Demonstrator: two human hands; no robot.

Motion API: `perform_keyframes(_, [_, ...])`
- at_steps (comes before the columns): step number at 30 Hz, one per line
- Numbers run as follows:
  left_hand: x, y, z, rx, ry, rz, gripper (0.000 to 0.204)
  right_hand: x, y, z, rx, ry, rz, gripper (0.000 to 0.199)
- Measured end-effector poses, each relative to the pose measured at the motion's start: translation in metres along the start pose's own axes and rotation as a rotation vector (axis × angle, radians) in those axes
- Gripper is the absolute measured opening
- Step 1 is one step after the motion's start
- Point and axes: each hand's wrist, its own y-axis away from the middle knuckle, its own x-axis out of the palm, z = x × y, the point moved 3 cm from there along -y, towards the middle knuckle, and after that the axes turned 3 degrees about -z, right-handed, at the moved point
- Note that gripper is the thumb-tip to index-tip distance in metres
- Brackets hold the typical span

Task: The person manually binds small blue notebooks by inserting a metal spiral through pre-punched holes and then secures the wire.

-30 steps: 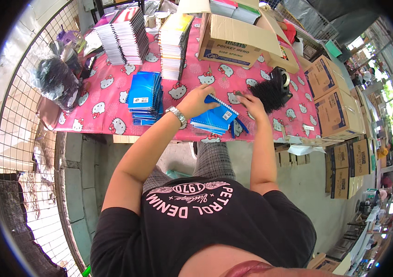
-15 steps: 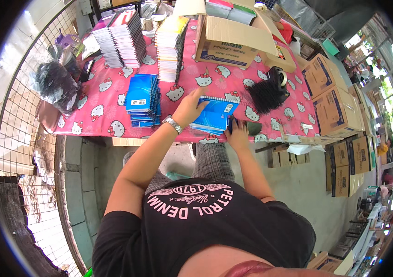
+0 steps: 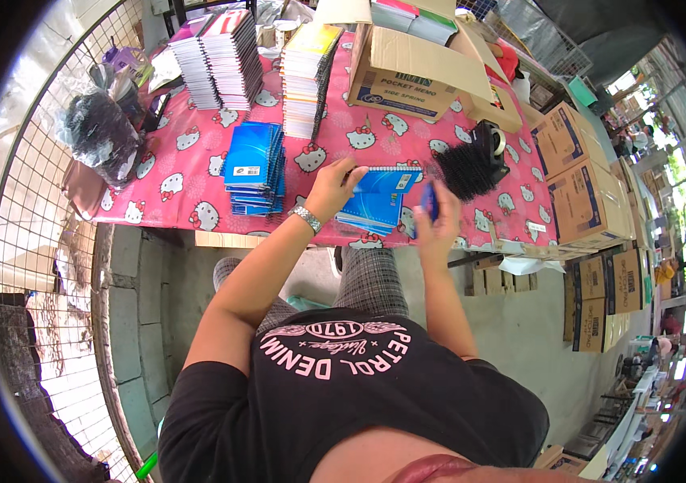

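A blue spiral notebook [image 3: 391, 179] is partly lifted at its bound edge over a small stack of blue notebooks [image 3: 371, 211] at the table's front. My left hand [image 3: 333, 189] pinches the left end of that bound edge, thumb and fingers closed. Just right of the stack, my right hand [image 3: 440, 227] is raised and closed around a small dark blue object [image 3: 430, 201]; motion blurs it, so its kind cannot be made out. Left of my left hand stands a neat pile of blue notebooks [image 3: 253, 165].
Behind are tall stacks of spiral notebooks [image 3: 307, 80] and an open carton [image 3: 403, 80]. Black binding coils [image 3: 468, 171] lie at the right beside a tape dispenser [image 3: 497, 145]. A dark plastic bundle [image 3: 97, 137] sits at the left; cartons [image 3: 588, 193] are piled beyond the right edge.
My right hand has risen from the table beside the notebooks, bringing up the dark blue object. My left hand stays at the notebook's left end. The whole view has shifted slightly.
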Motion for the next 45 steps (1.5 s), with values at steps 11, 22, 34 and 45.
perform_keyframes(11, [0.003, 0.007, 0.002, 0.096, 0.279, -0.107, 0.02, 0.051, 0.008, 0.046, -0.219, 0.269, 0.328, 0.057])
perform_keyframes(22, [-0.036, 0.025, -0.033, 0.498, -0.09, -0.578, 0.015, 0.049, 0.018, 0.01, 0.687, -0.737, 0.237, 0.046])
perform_keyframes(34, [-0.169, 0.058, 0.046, -0.05, -0.631, -0.956, 0.029, 0.023, -0.014, -0.186, 0.214, 0.46, 0.078, 0.032])
perform_keyframes(45, [-0.033, 0.043, -0.044, 0.681, -0.709, -0.225, 0.038, -0.002, -0.069, -0.249, 0.146, 1.098, 0.531, 0.022])
